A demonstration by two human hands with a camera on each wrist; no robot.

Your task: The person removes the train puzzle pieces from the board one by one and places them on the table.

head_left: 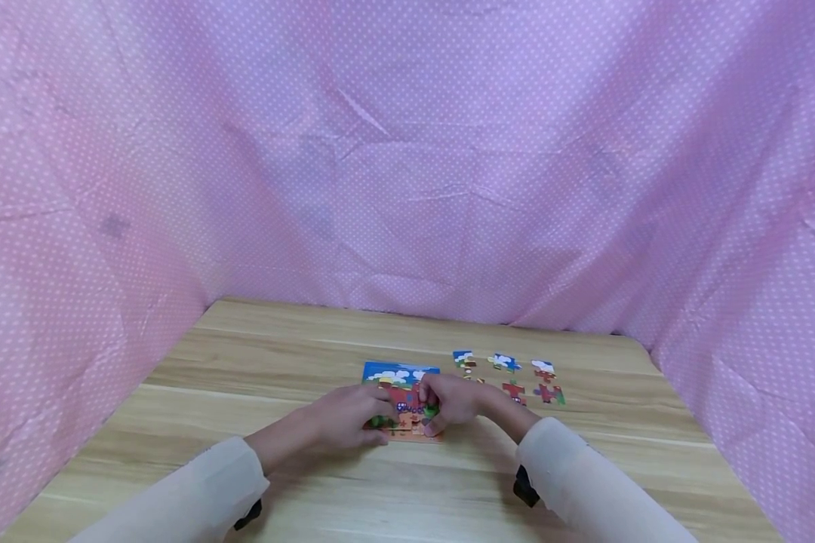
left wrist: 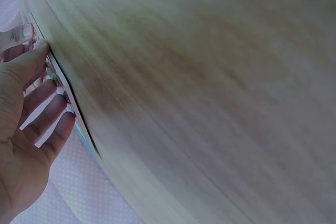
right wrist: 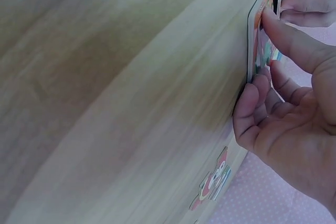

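A jigsaw puzzle board (head_left: 397, 367) with a blue sky and a red and orange picture lies on the table beneath both hands. My left hand (head_left: 353, 415) rests on its left part, fingers fairly straight and spread, thumb by the front edge; its fingertips touch the puzzle (left wrist: 68, 90). My right hand (head_left: 451, 400) is at the right part, thumb and bent forefinger pinching a greenish puzzle piece (head_left: 430, 411) at the lower right. In the right wrist view, the other fingers of the right hand (right wrist: 294, 103) curl beside the board's edge (right wrist: 251, 45). The fingers partly hide the picture.
Several loose puzzle pieces lie right of the board, among them a blue and white one (head_left: 505, 363) and a red and green one (head_left: 550, 394). The wooden table (head_left: 258, 354) is surrounded by a pink dotted cloth (head_left: 407, 211).
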